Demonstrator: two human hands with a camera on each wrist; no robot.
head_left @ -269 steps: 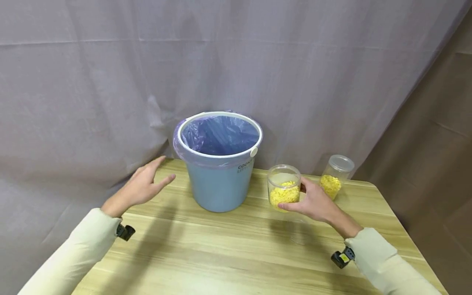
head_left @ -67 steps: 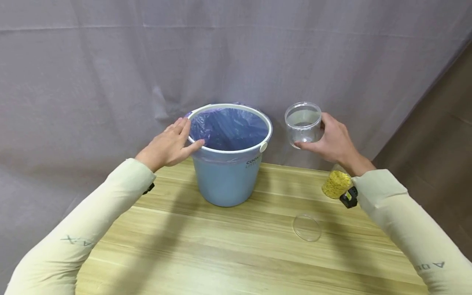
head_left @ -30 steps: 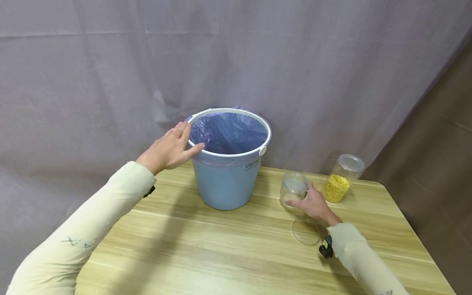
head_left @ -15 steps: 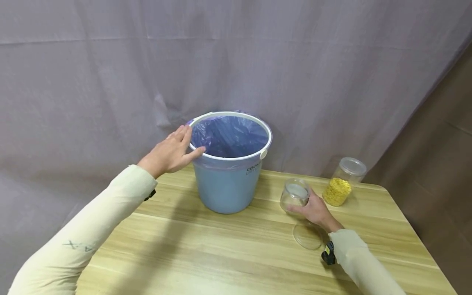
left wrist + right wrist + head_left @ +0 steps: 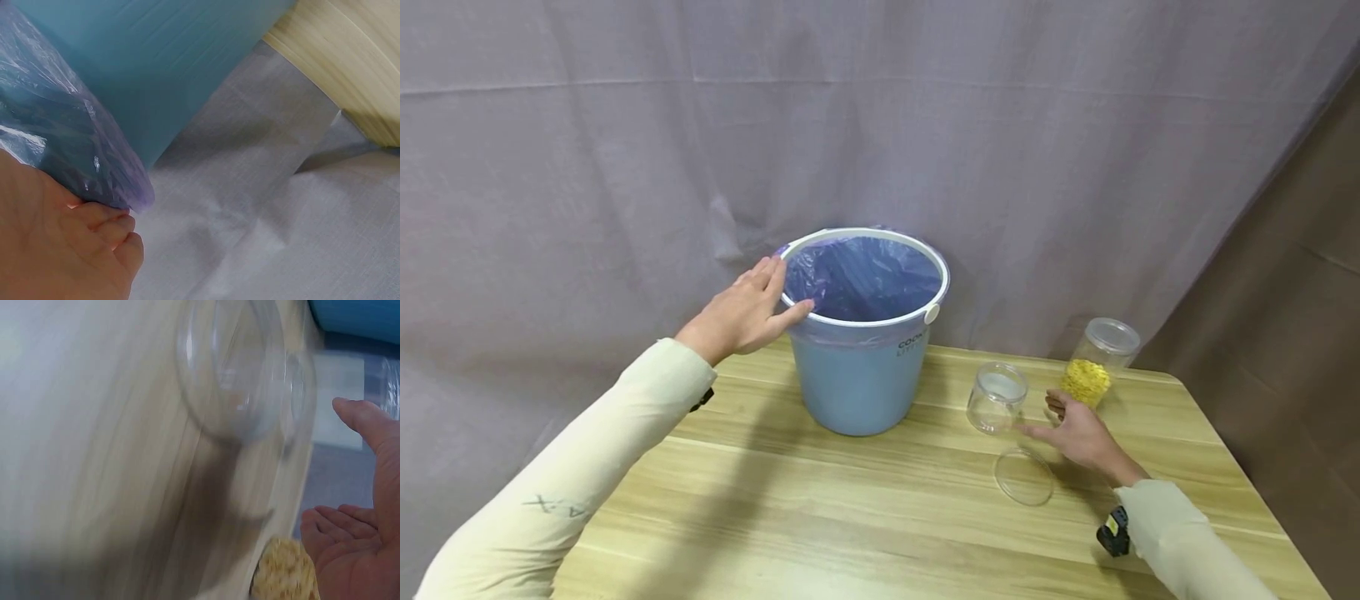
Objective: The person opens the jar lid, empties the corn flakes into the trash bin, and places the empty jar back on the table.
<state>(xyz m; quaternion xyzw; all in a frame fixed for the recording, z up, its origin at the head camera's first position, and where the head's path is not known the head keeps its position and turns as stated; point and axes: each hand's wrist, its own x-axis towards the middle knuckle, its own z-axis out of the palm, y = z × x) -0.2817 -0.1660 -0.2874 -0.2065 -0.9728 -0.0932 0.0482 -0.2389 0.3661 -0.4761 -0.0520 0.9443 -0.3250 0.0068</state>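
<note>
My left hand [image 5: 741, 312] rests on the left side of the white rim of a blue trash bin [image 5: 857, 375], its fingers straight. In the left wrist view the fingers [image 5: 115, 234] touch the folded-over edge of the purple bag [image 5: 134, 187]. A short clear jar [image 5: 995, 404], uncovered and with nothing inside, stands on the table right of the bin. My right hand [image 5: 1078, 433] is spread just right of it and holds nothing. Behind that hand is a taller lidded jar [image 5: 1097, 358] partly filled with yellow bits, its lower right part overlapped by the hand.
A clear round lid [image 5: 1024, 477] lies flat on the wooden table [image 5: 850, 517], in front of the short jar. The purple bag lines the bin. A grey curtain [image 5: 1000, 167] hangs close behind the table, and the table's right edge slopes away beyond the tall jar.
Yellow bits have gone from the short jar since the earliest frame. My right hand has set that jar down and let go, shifting right. My left hand has come onto the bin rim.
</note>
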